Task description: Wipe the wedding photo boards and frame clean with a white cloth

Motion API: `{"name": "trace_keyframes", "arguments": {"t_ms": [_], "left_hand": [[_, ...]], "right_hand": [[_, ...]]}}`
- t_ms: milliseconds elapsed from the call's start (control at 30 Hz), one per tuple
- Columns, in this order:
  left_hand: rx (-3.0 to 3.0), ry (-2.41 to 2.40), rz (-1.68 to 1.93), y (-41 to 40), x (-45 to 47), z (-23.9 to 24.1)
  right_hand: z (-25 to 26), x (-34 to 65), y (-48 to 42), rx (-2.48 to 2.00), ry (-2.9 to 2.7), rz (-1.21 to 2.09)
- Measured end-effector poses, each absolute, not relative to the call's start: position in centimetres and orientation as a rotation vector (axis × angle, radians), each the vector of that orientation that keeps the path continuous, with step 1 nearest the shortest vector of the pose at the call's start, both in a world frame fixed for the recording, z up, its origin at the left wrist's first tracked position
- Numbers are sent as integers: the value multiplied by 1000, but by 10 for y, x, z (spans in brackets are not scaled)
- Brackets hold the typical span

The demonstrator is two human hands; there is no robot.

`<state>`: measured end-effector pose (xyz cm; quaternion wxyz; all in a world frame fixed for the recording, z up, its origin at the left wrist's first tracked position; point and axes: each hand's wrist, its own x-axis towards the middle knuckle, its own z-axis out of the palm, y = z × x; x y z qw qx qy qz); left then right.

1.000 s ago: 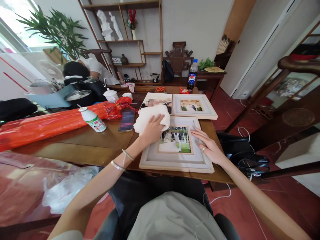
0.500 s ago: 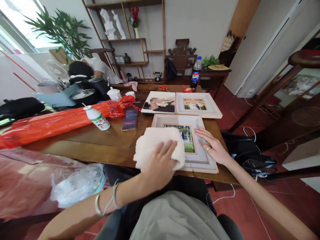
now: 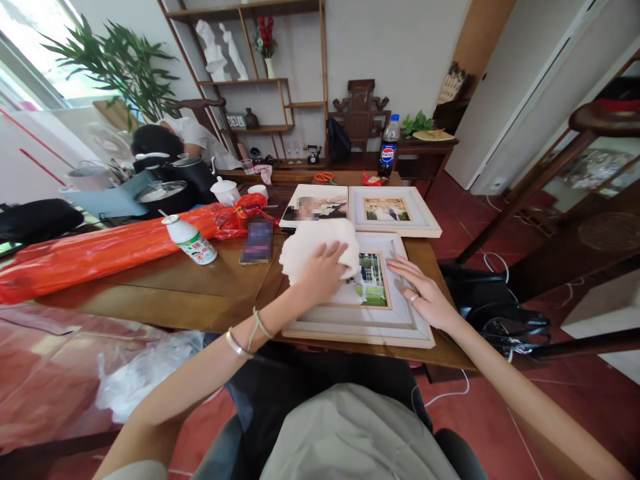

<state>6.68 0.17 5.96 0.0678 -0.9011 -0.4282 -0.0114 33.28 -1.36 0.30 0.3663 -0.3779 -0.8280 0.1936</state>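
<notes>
A white picture frame (image 3: pixel 360 321) with a wedding photo lies flat at the near edge of the wooden table (image 3: pixel 200 280). My left hand (image 3: pixel 323 273) presses a folded white cloth (image 3: pixel 315 245) onto the frame's upper left part, fingers spread over the cloth. My right hand (image 3: pixel 423 297) lies flat, fingers stretched out, on the frame's right border and holds it down. A ring shows on one finger.
Behind lie a second white frame (image 3: pixel 395 213) and an unframed photo (image 3: pixel 315 207). A phone (image 3: pixel 257 241), a small white bottle (image 3: pixel 189 239) and a long orange plastic bag (image 3: pixel 100 250) sit to the left. A cola bottle (image 3: pixel 386 155), pots and another person are at the back. A black bag (image 3: pixel 495 313) is on the floor.
My left hand has swept the cloth from the frame's top left down to its near left edge and back up over the photo. My right hand has stayed on the right border.
</notes>
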Motion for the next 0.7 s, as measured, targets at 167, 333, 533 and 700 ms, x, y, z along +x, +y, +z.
{"name": "trace_keyframes", "arguments": {"t_ms": [167, 333, 533, 700], "left_hand": [[-2875, -1102, -12, -90, 85, 71], [-2923, -1023, -86, -115, 93, 68], [-2707, -1358, -88, -30, 87, 50], [-2672, -1313, -151, 19, 89, 49]], "right_hand": [[3, 332, -14, -974, -2131, 492], [4, 331, -14, -976, -2128, 484], [3, 332, -14, -979, -2146, 462], [3, 333, -13, -974, -2153, 464]]}}
